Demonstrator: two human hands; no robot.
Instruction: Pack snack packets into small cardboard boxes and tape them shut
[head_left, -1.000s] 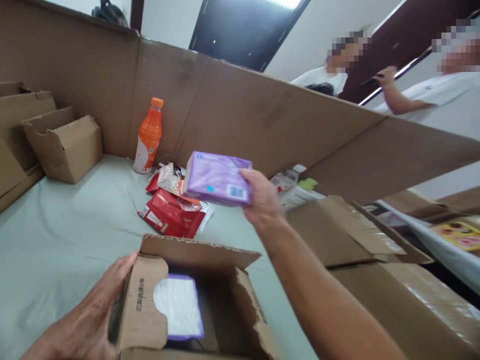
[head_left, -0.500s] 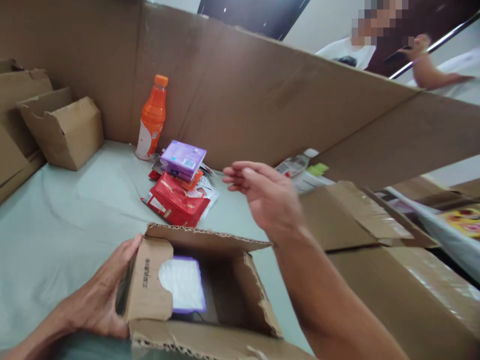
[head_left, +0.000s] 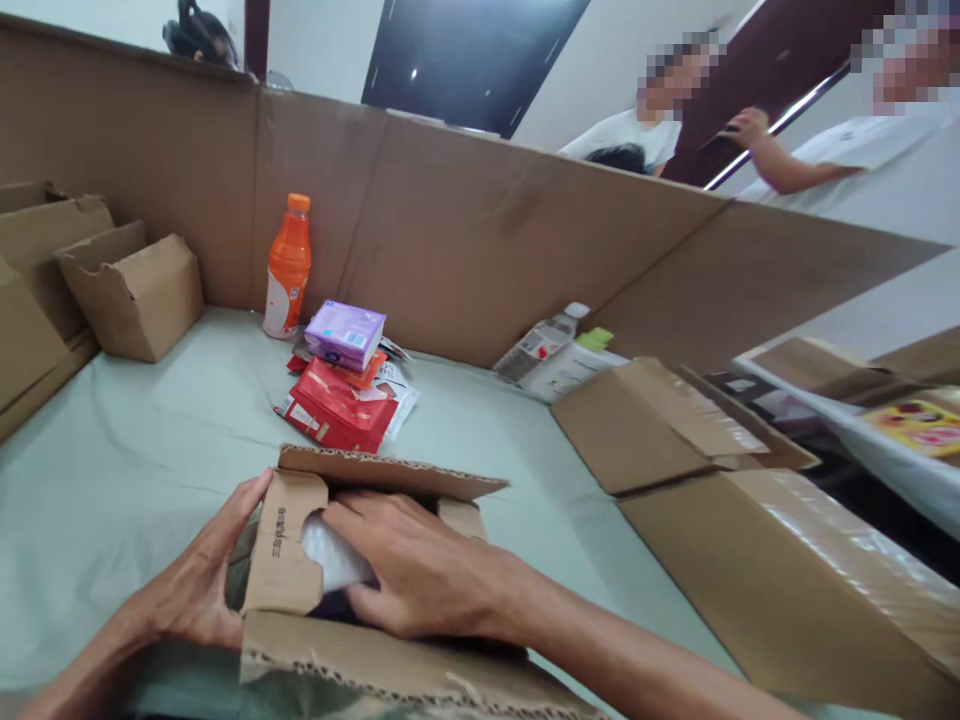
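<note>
An open cardboard box [head_left: 289, 590] with its flaps raised lies in front of me. My left hand [head_left: 202, 570] is closed on its left end, thumb at the upper edge and fingers lower down. Into the opening reaches my right hand [head_left: 420, 565], its thumb and fingers closed about a white-and-purple tissue pack [head_left: 334, 555]. Most of that pack is hidden by the hand and a flap. Beyond the box, a purple tissue pack [head_left: 345, 330] rests on a pile of packets with a red packet [head_left: 341, 405] in front.
An orange drink bottle [head_left: 288, 270] stands by the cardboard wall [head_left: 450, 240]. Two bottles, one clear [head_left: 544, 345], lean at the right beside cardboard boxes [head_left: 787, 580]. More boxes [head_left: 135, 290] stand at left. Two people [head_left: 825, 160] are behind the wall.
My right hand has come down from above the cloth into the box and closed about the tissue pack. My left hand still holds the box. The view has shifted slightly.
</note>
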